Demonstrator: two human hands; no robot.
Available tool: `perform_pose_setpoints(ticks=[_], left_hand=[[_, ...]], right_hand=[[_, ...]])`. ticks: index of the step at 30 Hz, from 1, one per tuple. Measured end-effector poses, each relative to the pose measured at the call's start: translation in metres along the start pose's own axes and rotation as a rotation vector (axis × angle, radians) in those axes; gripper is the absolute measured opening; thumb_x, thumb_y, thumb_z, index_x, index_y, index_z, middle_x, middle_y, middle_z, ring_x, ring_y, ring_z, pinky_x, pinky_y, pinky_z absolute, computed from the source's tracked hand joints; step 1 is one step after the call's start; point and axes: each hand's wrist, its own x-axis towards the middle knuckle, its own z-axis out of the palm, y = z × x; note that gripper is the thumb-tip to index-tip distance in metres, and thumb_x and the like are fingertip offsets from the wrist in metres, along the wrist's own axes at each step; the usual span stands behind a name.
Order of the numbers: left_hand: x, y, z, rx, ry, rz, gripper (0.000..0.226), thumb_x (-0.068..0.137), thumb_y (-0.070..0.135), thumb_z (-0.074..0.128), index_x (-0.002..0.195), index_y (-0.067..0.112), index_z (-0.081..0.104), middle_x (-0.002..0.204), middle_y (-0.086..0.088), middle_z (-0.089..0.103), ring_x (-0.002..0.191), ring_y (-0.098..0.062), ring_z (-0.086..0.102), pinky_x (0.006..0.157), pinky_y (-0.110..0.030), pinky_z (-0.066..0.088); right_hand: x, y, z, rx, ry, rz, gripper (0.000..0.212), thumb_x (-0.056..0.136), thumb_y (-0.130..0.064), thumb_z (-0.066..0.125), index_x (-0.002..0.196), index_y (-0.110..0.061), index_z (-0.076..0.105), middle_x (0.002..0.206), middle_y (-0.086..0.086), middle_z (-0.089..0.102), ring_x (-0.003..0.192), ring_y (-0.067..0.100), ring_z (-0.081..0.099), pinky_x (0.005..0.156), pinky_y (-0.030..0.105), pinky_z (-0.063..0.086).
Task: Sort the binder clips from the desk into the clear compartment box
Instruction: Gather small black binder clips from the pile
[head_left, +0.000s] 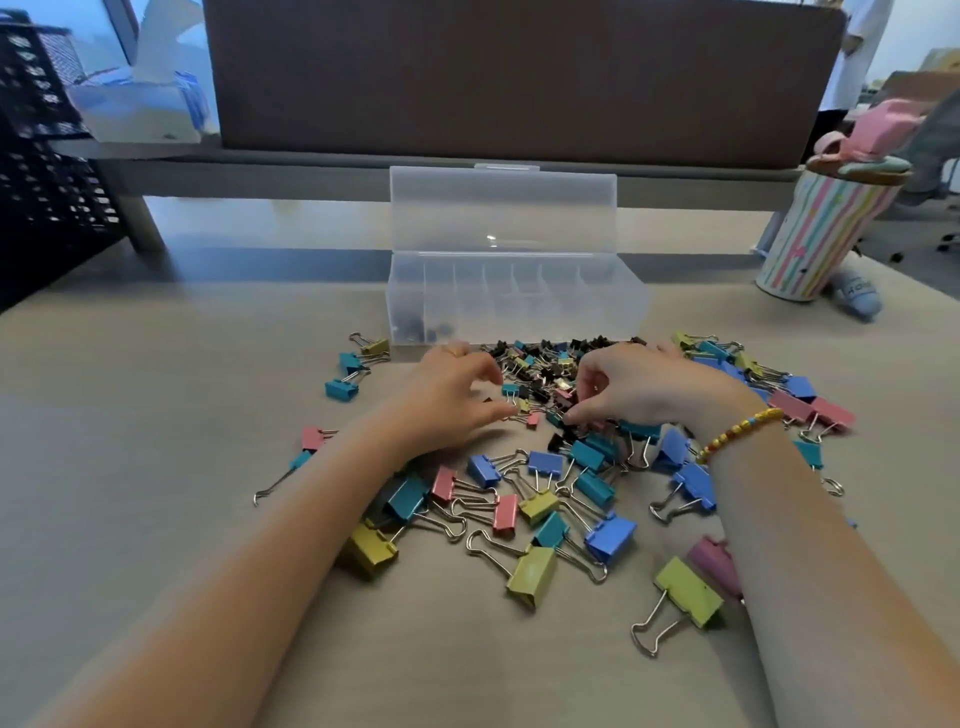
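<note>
Forearms enter from the near edge and converge over the binder clips (540, 488), which lie scattered across the desk (156, 415) in blue, teal, pink, yellow and black. Larger clips lie nearest; small black ones cluster just in front of the box. Left hand (449, 402) hovers over the pile, fingers loosely curled, holding nothing visible. Right hand (639, 389), with a beaded bracelet (740, 434) at the wrist, pinches a small dark clip (563, 415) between thumb and fingertips. Beyond the pile, the clear compartment box (514, 306) stands with its lid raised; a few dark clips occupy its leftmost compartment. Further right stands a striped cup (821, 234)
</note>
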Motion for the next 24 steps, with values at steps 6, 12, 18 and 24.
perform_pose_setpoints(ticks=[6, 12, 18, 24], left_hand=[[0.019, 0.018, 0.002, 0.144, -0.098, 0.019, 0.089, 0.071, 0.062, 0.063, 0.144, 0.031, 0.022, 0.157, -0.004, -0.008, 0.144, -0.028, -0.011, 0.116, -0.045, 0.005], [0.026, 0.014, 0.01, 0.158, -0.175, -0.017, 0.099, 0.07, 0.067, 0.06, 0.148, 0.032, 0.01, 0.157, -0.006, -0.015, 0.143, -0.028, -0.018, 0.115, -0.046, -0.001], [0.027, 0.015, 0.015, 0.17, -0.206, -0.009, 0.1, 0.069, 0.068, 0.059, 0.148, 0.032, 0.008, 0.157, -0.007, -0.015, 0.143, -0.029, -0.017, 0.117, -0.05, -0.002], [0.032, 0.007, 0.009, 0.182, -0.17, -0.065, 0.084, 0.079, 0.059, 0.058, 0.146, 0.032, 0.017, 0.157, -0.008, -0.007, 0.144, -0.029, -0.011, 0.117, -0.051, 0.003]], right_hand=[[0.003, -0.004, 0.005, -0.067, 0.051, 0.034, 0.029, 0.08, -0.056, 0.061, 0.081, -0.029, 0.05, 0.091, -0.005, 0.05, 0.104, 0.019, 0.039, 0.105, 0.045, 0.018], [0.01, -0.008, 0.011, -0.017, 0.146, 0.015, 0.028, 0.082, -0.055, 0.059, 0.089, -0.029, 0.051, 0.105, -0.002, 0.057, 0.114, 0.022, 0.042, 0.099, 0.041, 0.023], [0.001, 0.003, 0.001, -0.094, 0.061, 0.032, 0.03, 0.079, -0.056, 0.061, 0.088, -0.029, 0.053, 0.099, -0.004, 0.05, 0.109, 0.021, 0.039, 0.105, 0.044, 0.02], [-0.001, 0.003, 0.0, -0.121, 0.027, 0.061, 0.031, 0.077, -0.057, 0.062, 0.088, -0.029, 0.055, 0.101, -0.002, 0.046, 0.12, 0.025, 0.037, 0.111, 0.049, 0.012]])
